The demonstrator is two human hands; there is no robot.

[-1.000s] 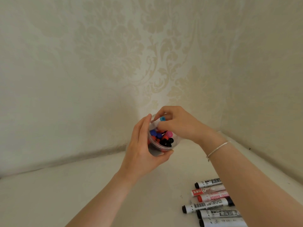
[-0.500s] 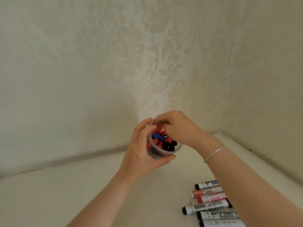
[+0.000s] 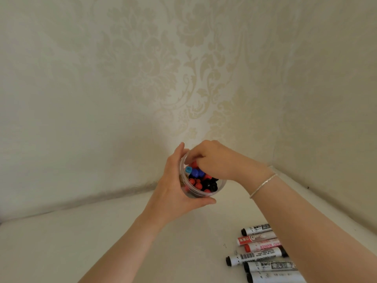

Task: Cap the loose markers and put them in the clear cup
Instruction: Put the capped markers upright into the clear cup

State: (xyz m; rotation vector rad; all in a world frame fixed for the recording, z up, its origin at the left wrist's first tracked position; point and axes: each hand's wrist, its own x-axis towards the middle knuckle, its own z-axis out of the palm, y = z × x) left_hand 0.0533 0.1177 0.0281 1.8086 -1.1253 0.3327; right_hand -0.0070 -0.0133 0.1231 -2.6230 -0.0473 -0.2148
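My left hand grips the clear cup from the left side, thumb under its near wall. The cup holds several capped markers standing with red, blue and black caps up, and a light-blue cap at the left rim. My right hand reaches in from the right, its fingers curled down over a red cap at the back of the cup. The fingertips are hidden, so a pinch cannot be made out. Several loose markers lie side by side on the white table at lower right.
The white table sits in a corner of patterned cream walls, which close it off behind and to the right. My right forearm, with a thin bracelet, crosses above the loose markers.
The light-blue-capped marker that my right hand held above the rim has gone down into the cup at the left. My right hand's fingers have dipped in among the caps. The cup has barely moved.
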